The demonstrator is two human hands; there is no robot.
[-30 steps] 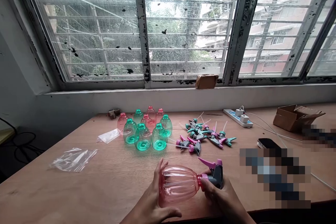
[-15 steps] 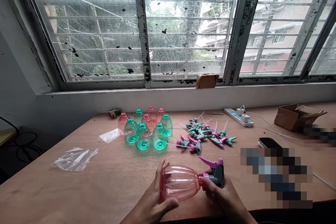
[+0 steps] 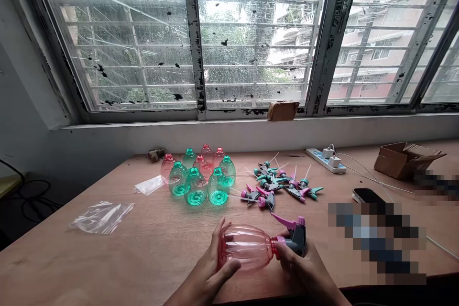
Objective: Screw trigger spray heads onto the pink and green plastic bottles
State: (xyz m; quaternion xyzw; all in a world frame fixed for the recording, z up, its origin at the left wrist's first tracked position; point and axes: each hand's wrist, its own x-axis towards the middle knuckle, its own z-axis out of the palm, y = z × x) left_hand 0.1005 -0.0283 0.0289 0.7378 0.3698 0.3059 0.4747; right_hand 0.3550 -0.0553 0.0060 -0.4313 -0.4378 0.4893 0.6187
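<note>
A see-through red spray bottle [image 3: 247, 247] lies sideways in the air above the table's front part, its base toward the left. My left hand [image 3: 213, 267] wraps round the base end, thumb along the near side. At the neck, my right hand [image 3: 299, 263] grips the pink collar of the grey and pink trigger spray head [image 3: 297, 235]; the head sits on the bottle's mouth. Its pink trigger points up and left. How far the collar is screwed on I cannot tell.
Several green bottles [image 3: 196, 189] and red bottles [image 3: 167, 165] stand behind my hands. Several loose spray heads [image 3: 267, 201] lie right of them. A plastic bag [image 3: 103, 217], white packet [image 3: 149, 185], power strip [image 3: 327, 160], phone [image 3: 373, 197] and cardboard box [image 3: 399, 162] are also on the table.
My left thumb has shifted slightly up and left on the bottle. Otherwise the hands, bottle and spray head stay in nearly the same place.
</note>
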